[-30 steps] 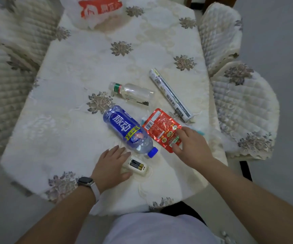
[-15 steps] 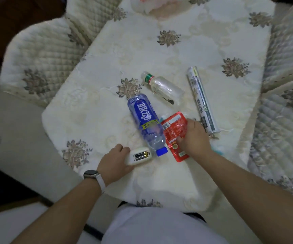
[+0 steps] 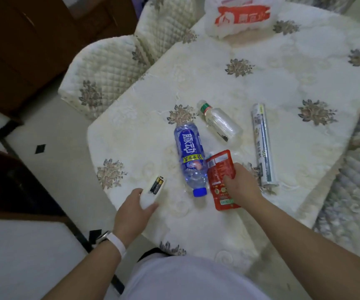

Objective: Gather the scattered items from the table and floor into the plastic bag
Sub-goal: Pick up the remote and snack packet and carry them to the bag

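Observation:
My left hand [image 3: 134, 210] grips a white remote [image 3: 153, 191] with its battery bay open, lifted near the table's near-left edge. My right hand [image 3: 240, 186] is closed on a red snack packet [image 3: 219, 169], which still touches the cloth. Beside the packet lies a blue-labelled water bottle [image 3: 188, 152] with its blue cap toward me. Farther back lies a small clear bottle [image 3: 219, 121], and to the right a long silver roll [image 3: 263, 144]. The white plastic bag [image 3: 239, 17] with an orange logo sits at the table's far end.
The table [image 3: 283, 72] wears a cream embroidered cloth. Quilted chairs [image 3: 110, 68] stand at the left, and another chair [image 3: 356, 191] at the right. Dark wooden furniture [image 3: 19, 40] fills the upper left above pale floor tiles [image 3: 51, 152].
My left hand has picked the remote up and pulled it left toward the table edge. My right hand has closed further on the red packet. The view has swung left.

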